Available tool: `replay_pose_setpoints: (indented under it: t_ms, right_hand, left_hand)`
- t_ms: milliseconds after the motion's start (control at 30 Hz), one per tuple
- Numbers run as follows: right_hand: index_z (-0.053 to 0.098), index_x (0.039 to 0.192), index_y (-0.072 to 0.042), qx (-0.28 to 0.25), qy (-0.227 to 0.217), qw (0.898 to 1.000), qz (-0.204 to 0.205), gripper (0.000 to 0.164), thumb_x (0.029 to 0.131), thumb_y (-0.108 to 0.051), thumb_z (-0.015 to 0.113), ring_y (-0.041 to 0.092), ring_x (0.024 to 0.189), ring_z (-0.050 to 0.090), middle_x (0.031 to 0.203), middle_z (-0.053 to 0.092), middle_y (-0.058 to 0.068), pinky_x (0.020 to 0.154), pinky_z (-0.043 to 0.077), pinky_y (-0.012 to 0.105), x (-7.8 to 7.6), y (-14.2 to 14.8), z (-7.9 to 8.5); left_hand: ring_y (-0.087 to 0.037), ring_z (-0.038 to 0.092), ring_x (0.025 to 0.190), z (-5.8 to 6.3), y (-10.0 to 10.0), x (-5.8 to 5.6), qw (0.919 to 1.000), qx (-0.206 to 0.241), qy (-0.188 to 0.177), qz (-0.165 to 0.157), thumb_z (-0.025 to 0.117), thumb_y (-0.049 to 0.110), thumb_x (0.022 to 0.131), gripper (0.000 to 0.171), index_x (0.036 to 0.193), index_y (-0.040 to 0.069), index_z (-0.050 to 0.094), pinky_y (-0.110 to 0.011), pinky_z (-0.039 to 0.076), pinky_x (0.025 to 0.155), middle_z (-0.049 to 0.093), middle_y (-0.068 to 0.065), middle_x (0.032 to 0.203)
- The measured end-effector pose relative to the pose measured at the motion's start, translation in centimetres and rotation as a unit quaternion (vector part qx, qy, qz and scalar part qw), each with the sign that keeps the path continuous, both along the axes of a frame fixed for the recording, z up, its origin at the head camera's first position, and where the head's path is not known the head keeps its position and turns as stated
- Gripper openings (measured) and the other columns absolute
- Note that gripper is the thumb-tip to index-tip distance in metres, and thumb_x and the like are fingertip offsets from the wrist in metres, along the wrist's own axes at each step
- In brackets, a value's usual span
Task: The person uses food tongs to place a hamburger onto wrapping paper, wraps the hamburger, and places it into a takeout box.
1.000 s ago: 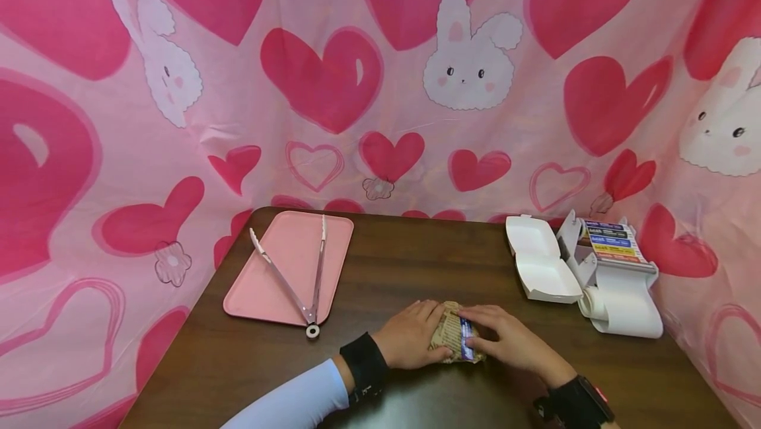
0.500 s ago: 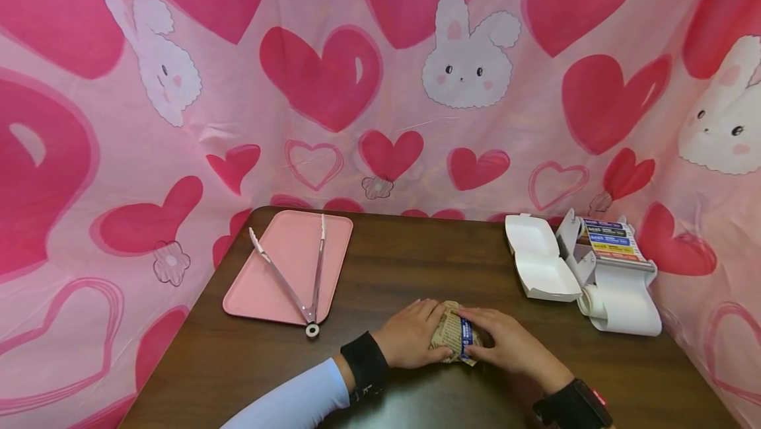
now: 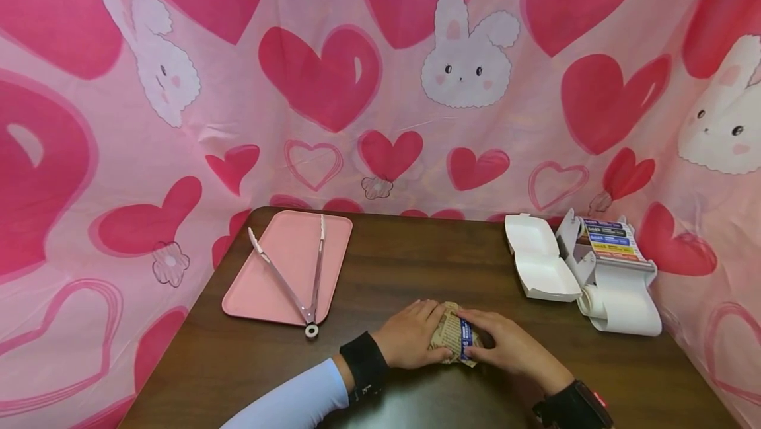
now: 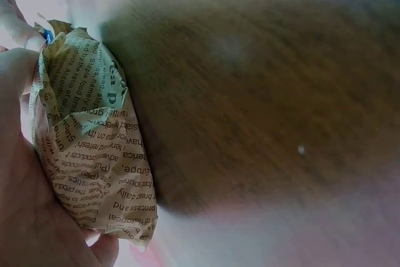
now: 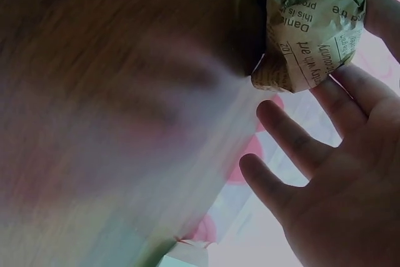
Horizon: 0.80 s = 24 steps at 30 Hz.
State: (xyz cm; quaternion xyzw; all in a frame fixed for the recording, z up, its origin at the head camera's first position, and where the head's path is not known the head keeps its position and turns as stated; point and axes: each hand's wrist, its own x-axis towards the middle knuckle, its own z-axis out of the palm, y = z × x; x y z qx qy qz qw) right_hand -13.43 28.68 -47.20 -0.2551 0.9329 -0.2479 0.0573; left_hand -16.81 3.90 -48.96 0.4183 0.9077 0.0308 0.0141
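Note:
A bundle (image 3: 450, 338) wrapped in brown, newsprint-patterned paper sits on the dark wooden table, with a blue and white label strip (image 3: 466, 339) across its right side. My left hand (image 3: 411, 336) holds its left side, fingers at the far edge and thumb at the near one. In the left wrist view, the folded paper (image 4: 100, 161) lies against that palm. From the right, my right hand (image 3: 505, 343) grips the bundle between thumb and first fingers beside the label. The right wrist view shows its two outer fingers (image 5: 294, 139) spread away from the paper. The bundle's contents are hidden.
Metal tongs (image 3: 314, 297) lie spread on a pink tray (image 3: 285, 244) at the back left. An opened white takeout box (image 3: 543, 273) stands at the back right, beside a dispenser (image 3: 609, 244) with coloured label rolls and a white paper roll (image 3: 624, 303). A heart-patterned cloth (image 3: 392, 72) hangs behind.
My right hand and wrist have shifted slightly left, and the bundle's right side with the label has turned a little. My left hand stays in place on the bundle.

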Motion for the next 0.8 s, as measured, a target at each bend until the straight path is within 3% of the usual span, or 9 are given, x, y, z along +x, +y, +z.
replay_pose_setpoints:
  t_ms: [400,800]
  right_hand:
    - [0.049,0.151,-0.015,-0.013,-0.024,0.999,-0.017,0.070,0.092,-0.047,0.071,0.042,0.130,0.054,0.144,0.056,0.018,0.102,0.043,0.064,-0.1,-0.1,-0.4]
    - [0.053,0.148,-0.016,-0.086,0.051,0.994,-0.050,0.062,0.094,-0.037,0.073,0.037,0.132,0.053,0.147,0.055,0.009,0.101,0.047,0.058,0.5,0.3,-2.3]
  left_hand:
    - [-0.018,0.039,0.144,0.2,-0.1,0.0,1.0000,0.000,-0.003,0.000,0.044,0.066,0.099,0.082,0.156,0.008,0.033,-0.036,0.029,0.120,0.043,-0.008,0.153]
    - [-0.020,0.044,0.140,0.2,-0.2,-0.4,0.9997,0.024,0.010,-0.005,0.048,0.066,0.097,0.083,0.154,0.007,0.038,-0.035,0.031,0.119,0.047,-0.008,0.149]
